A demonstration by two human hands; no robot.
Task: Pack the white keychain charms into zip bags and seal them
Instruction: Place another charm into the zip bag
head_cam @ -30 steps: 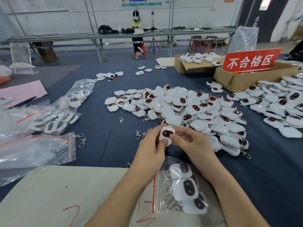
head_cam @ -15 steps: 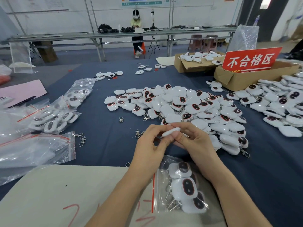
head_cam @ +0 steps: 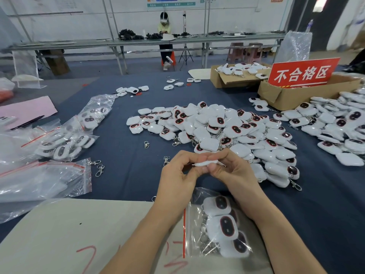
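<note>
Both hands hold one white keychain charm (head_cam: 205,163) edge-on above the blue table. My left hand (head_cam: 177,178) pinches its left end, and my right hand (head_cam: 235,175) grips its right end. Below my wrists lies a clear zip bag (head_cam: 215,224) with a red seal strip, holding three charms with dark oval faces. A big pile of loose white charms (head_cam: 223,131) spreads just beyond my hands. A second pile (head_cam: 339,127) lies at the right.
Filled zip bags (head_cam: 67,139) and flat bags with nothing in them (head_cam: 39,182) lie at the left. Loose metal clips (head_cam: 98,167) sit near them. Two cardboard boxes (head_cam: 292,95) with a red sign stand at back right. A beige board (head_cam: 79,234) covers the near table edge.
The charm was turned from face-up, showing its dark oval, to edge-on between my fingers. Both hands stayed in about the same place.
</note>
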